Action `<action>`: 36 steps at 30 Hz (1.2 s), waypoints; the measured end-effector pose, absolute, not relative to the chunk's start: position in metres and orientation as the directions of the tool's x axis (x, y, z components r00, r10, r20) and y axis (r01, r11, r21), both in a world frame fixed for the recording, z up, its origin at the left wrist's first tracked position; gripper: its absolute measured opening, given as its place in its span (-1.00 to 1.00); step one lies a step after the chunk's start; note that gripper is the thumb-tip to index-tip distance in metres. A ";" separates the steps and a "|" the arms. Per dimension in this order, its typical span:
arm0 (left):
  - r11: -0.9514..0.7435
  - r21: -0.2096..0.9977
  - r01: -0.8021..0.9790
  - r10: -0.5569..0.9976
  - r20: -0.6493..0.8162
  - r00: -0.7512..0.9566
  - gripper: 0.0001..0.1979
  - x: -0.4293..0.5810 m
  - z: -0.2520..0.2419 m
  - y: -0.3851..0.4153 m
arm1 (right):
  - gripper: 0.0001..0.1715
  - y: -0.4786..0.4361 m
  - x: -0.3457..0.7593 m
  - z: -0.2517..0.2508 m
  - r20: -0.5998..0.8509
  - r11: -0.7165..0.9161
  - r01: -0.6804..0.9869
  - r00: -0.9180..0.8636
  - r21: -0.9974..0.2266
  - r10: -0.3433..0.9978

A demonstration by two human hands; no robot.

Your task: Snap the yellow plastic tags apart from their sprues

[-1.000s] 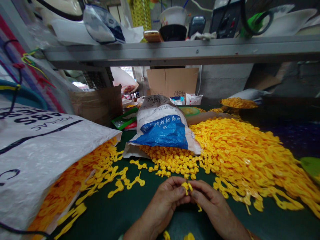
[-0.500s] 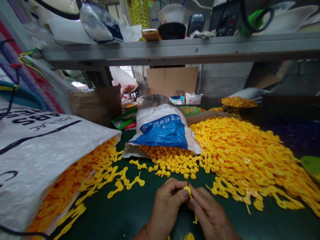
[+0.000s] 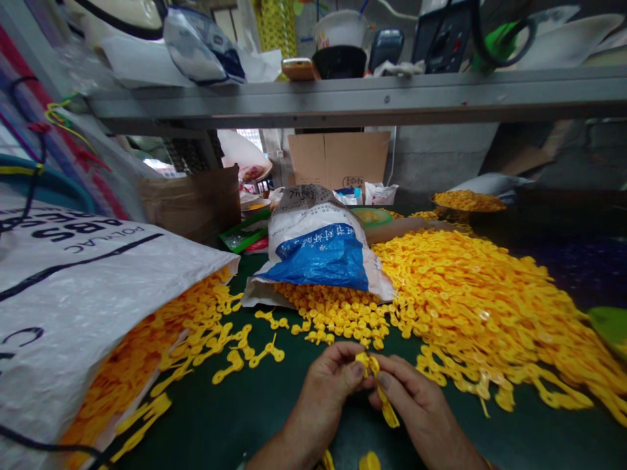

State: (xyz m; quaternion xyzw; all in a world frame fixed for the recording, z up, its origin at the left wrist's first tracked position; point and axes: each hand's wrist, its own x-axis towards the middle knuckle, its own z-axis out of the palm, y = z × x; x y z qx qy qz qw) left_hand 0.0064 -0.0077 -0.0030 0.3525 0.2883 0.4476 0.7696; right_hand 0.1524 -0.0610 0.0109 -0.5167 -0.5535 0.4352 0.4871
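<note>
Low over the dark green tabletop [image 3: 274, 405], my two hands meet in front of the middle sack. My left hand [image 3: 326, 388] is closed, pinching a small yellow plastic piece [image 3: 362, 359] between thumb and forefinger. In my right hand [image 3: 416, 398], also closed, a longer yellow plastic strip [image 3: 388, 411] hangs below the fingers, its upper end against the small piece. Whether the two are joined I cannot tell. Just below my hands lies another yellow piece [image 3: 369, 461], partly cut off by the frame's bottom edge.
A blue and white sack [image 3: 318, 254] spills small round yellow parts. To its right rises a big heap of flat yellow parts [image 3: 470, 287]. A white sack [image 3: 98, 274] at left spills more. Above runs a grey metal shelf beam [image 3: 343, 104]; a cardboard box [image 3: 196, 202] stands behind.
My hands have turned and spread slightly, so both yellow pieces show more between the fingertips. The longer strip now slants down to the right below my right fingers.
</note>
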 end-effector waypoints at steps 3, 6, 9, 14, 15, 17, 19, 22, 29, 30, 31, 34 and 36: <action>0.402 0.758 -0.513 0.876 -0.156 0.456 -0.72 0.007 0.001 -0.009 | -0.70 -0.062 0.154 0.009 0.100 0.095 0.146 0.029 -0.985 0.995; 0.433 0.734 -0.523 0.860 -0.161 0.485 -0.77 0.006 0.002 -0.009 | -0.70 -0.062 0.156 0.007 0.139 0.130 0.173 0.039 -0.976 0.990; 0.451 0.731 -0.512 0.844 -0.162 0.512 -0.78 0.005 0.001 -0.009 | -0.70 -0.061 0.159 0.006 0.190 0.180 0.225 0.022 -0.957 0.982; 0.454 0.743 -0.492 0.835 -0.161 0.527 -0.76 0.005 -0.003 -0.008 | -0.70 -0.060 0.161 0.004 0.235 0.228 0.294 -0.011 -0.928 0.972; 0.451 0.746 -0.491 0.834 -0.156 0.529 -0.76 0.005 -0.004 -0.008 | -0.70 -0.059 0.161 0.004 0.239 0.231 0.304 -0.012 -0.924 0.971; 0.444 0.753 -0.487 0.833 -0.146 0.534 -0.76 0.005 -0.005 -0.007 | -0.70 -0.059 0.161 0.004 0.240 0.230 0.320 -0.010 -0.919 0.971; 0.437 0.759 -0.482 0.836 -0.146 0.529 -0.76 0.005 -0.005 -0.007 | -0.70 -0.059 0.161 0.004 0.236 0.226 0.326 -0.008 -0.918 0.972; 0.437 0.767 -0.469 0.838 -0.158 0.522 -0.74 0.005 -0.005 -0.007 | -0.70 -0.059 0.161 0.005 0.226 0.217 0.322 -0.009 -0.922 0.974; 0.399 0.797 -0.453 0.852 -0.139 0.505 -0.72 0.006 -0.009 -0.006 | -0.70 -0.058 0.160 0.002 0.241 0.228 0.355 -0.007 -0.907 0.971; 0.387 0.804 -0.451 0.855 -0.131 0.501 -0.73 0.006 -0.009 -0.006 | -0.70 -0.058 0.159 0.002 0.242 0.227 0.360 -0.002 -0.905 0.970; 0.371 0.812 -0.450 0.859 -0.117 0.498 -0.74 0.007 -0.010 -0.006 | -0.70 -0.057 0.159 0.002 0.237 0.221 0.363 0.001 -0.905 0.971; 0.294 0.848 -0.441 0.868 -0.044 0.494 -0.79 0.009 -0.010 -0.007 | -0.72 -0.058 0.157 0.003 0.210 0.195 0.364 0.001 -0.911 0.978; 0.232 0.877 -0.422 0.873 0.004 0.488 -0.83 0.010 -0.009 -0.009 | -0.72 -0.060 0.155 0.004 0.211 0.197 0.370 -0.001 -0.908 0.977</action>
